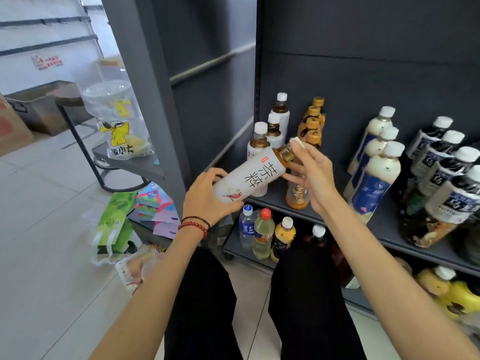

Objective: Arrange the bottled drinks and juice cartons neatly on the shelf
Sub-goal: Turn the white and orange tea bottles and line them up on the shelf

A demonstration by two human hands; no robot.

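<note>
The tilted white-sleeved bottle (246, 178) bore large black characters, 茶粹. Dark bottles (439, 178) on the right carried 乌 on their labels. The far-left clear bag's (117, 120) black print was unreadable.

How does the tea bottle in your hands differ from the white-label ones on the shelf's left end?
The held tea bottle is tilted, cap pointing up-right; the shelf tea bottles stand upright. The left hand grips the held one's base and the right hand its cap; the shelf ones stand untouched in a row. Both have white labels, white caps, brown tea.
</note>
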